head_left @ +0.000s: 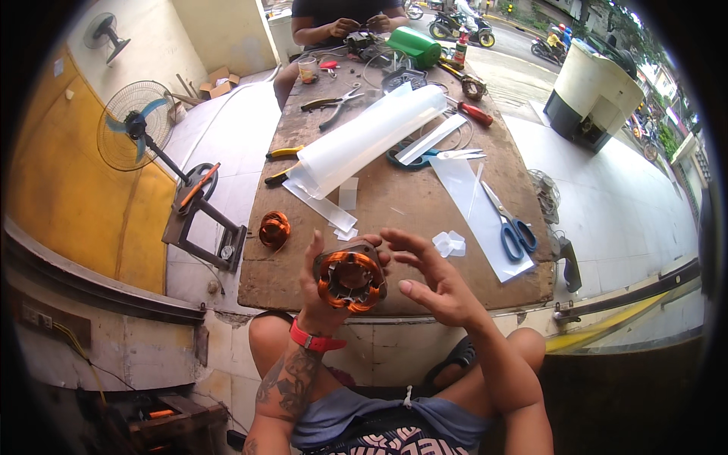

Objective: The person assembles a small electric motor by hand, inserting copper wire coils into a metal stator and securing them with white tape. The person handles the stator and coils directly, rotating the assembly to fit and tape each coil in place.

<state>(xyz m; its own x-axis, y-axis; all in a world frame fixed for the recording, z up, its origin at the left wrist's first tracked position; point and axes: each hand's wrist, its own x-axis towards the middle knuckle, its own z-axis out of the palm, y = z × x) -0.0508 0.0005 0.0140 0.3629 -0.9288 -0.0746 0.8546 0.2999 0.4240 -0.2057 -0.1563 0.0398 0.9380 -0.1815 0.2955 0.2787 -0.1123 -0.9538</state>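
My left hand [317, 309] is wrapped round a motor stator [350, 262] with orange copper windings, its round opening facing up toward me. To its right, my right hand [438, 284] is apart from the stator, fingers spread, with nothing in them. A smaller bundle of copper wire [274, 229] lies on the table left of the stator. Cut pieces of translucent sheet [449, 243] rest beyond my right hand. Blue-handled scissors [514, 236] lie on a long translucent strip [472, 199] at the right.
A roll of translucent film [371, 140] lies across the wooden table [409, 205]. Around it are pliers [334, 101], a second pair of scissors [444, 155] and a red-handled screwdriver [475, 114]. A person [350, 23] works at the far end. A fan [136, 125] stands left.
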